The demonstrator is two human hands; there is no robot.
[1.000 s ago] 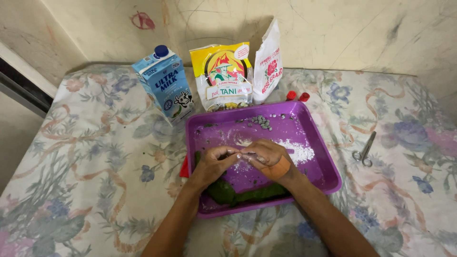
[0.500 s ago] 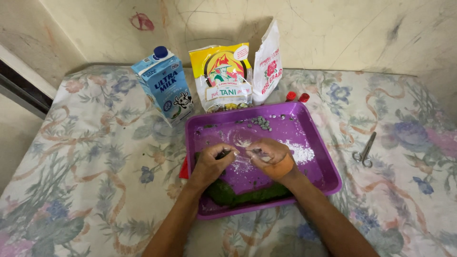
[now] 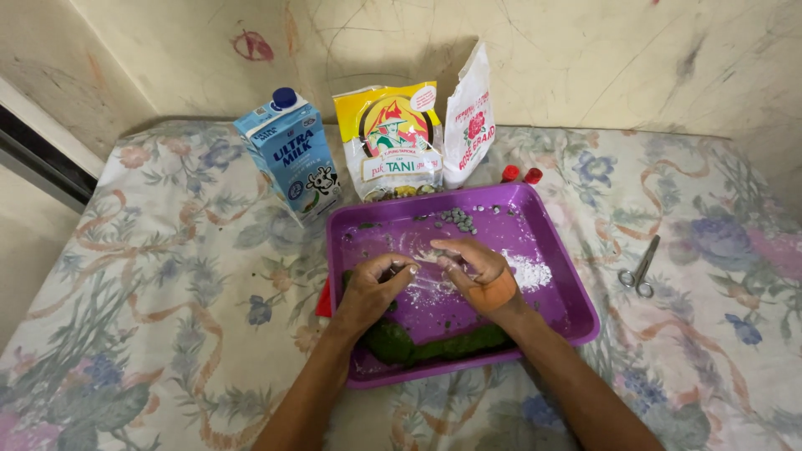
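2 hands stay over the purple plastic tray (image 3: 576,309), left hand (image 3: 372,288) at 9 o'clock pinching a small dark bit, right hand (image 3: 476,271) now spread flat on white powder (image 3: 528,271), green dough (image 3: 434,344) at 6 o'clock.

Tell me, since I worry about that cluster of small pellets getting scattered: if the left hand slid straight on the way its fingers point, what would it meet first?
Probably not the pellets. The left hand points right across the purple tray, so it would first meet the right hand, whose fingertips lie close ahead; the depth between them is unclear.
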